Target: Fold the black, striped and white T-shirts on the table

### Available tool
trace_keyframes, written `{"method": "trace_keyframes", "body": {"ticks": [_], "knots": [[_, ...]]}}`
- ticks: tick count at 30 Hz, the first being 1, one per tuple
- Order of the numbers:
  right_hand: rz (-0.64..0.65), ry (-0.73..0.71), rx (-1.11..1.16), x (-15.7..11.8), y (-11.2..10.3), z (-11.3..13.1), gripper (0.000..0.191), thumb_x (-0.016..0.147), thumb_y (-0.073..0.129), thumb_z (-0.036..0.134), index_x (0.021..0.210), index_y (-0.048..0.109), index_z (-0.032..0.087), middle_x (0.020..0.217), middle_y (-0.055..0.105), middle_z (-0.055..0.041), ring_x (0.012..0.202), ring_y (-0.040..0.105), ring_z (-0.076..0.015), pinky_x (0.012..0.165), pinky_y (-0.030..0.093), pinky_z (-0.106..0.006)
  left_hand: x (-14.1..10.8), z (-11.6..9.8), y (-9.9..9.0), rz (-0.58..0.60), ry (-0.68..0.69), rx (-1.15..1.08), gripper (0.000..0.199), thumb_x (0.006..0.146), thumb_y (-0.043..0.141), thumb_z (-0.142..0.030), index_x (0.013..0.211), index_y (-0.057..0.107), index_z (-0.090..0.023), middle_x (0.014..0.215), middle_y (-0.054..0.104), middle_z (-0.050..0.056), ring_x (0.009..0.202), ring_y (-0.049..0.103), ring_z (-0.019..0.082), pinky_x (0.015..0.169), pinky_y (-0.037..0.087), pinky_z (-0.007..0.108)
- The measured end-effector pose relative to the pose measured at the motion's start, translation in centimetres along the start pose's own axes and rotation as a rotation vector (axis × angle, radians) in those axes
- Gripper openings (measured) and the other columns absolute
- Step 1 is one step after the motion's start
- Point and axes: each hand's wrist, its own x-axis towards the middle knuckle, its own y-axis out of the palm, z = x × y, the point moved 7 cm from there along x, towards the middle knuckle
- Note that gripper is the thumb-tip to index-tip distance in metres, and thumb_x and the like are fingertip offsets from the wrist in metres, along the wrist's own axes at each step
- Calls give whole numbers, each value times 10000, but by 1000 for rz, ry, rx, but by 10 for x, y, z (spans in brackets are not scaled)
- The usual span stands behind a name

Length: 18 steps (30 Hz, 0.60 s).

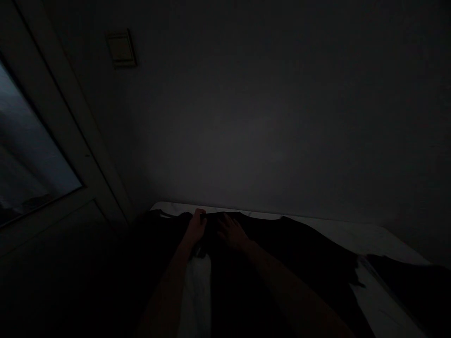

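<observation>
A black T-shirt (282,249) lies spread on a white sheet-covered surface (352,234), its collar edge towards the far side. My left hand (196,227) grips the cloth near the collar, its fingers curled over the fabric. My right hand (232,232) rests on the shirt just beside it, with the fingers apart. The dim light hides the shirt's folds and most of its outline.
A second dark cloth (405,286) lies at the right end of the white surface. A plain wall (268,117) rises behind it, with a small square wall plate (121,48) high up. A glazed door or window (35,150) in a pale frame stands at the left.
</observation>
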Motion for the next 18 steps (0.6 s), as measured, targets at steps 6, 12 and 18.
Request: {"method": "trace_keyframes", "body": {"ticks": [6,12,18], "knots": [[-162,-5,27,-4,-12,-4,372,1017,478,326,1325,594,154,1305,623,-167,1217,581,-264,1054,451,-420,-4,10,6,-88,-167,-230,431,905,571,-133,1326,488,-165,1023,681,80,995,668,213,928,488,356],[-145,-63,6,-4,-12,3,348,1003,528,335,1300,648,200,1390,585,-138,1293,533,-267,1108,403,-420,-21,17,26,290,-191,-456,720,757,758,-180,1423,484,-175,892,706,15,783,684,158,774,539,291],[-48,-48,-51,-2,-3,1,476,1041,434,431,1467,533,241,1562,455,-124,1466,365,-279,1187,293,-456,-15,-11,18,278,36,-21,204,870,555,-176,935,747,-200,1049,762,47,1057,686,200,995,482,303]]}}
